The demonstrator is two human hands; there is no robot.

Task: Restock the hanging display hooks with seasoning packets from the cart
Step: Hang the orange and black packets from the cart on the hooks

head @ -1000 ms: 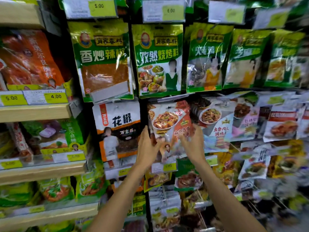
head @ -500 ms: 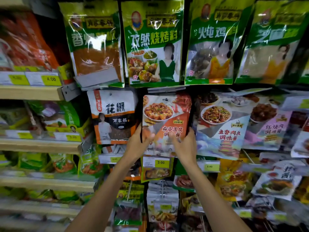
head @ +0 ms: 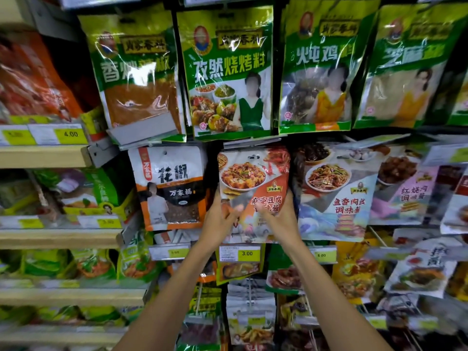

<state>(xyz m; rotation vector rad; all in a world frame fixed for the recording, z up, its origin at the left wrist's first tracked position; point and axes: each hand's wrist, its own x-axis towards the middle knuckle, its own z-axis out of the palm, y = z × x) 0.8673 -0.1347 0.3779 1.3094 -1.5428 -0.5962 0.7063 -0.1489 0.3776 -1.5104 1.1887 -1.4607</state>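
Both hands clamp one seasoning packet [head: 253, 178] against the hanging display. The left hand [head: 219, 221] grips its lower left edge with the thumb across the front, and the right hand [head: 277, 219] grips the lower right edge the same way. The packet reads 麻婆豆腐 beneath a pictured dish. Whether the hang hole at its top is on a hook cannot be told. Just left of the left hand hangs a white-and-orange packet [head: 169, 188] marked 花椒 and 万家福. Just right of the right hand is a packet [head: 336, 196] reading 鱼香肉丝调味酱. Above the hands a green packet [head: 228, 72] reads 孜然烧烤料. Directly below them a yellow price tag [head: 247, 254] shows 3.00.
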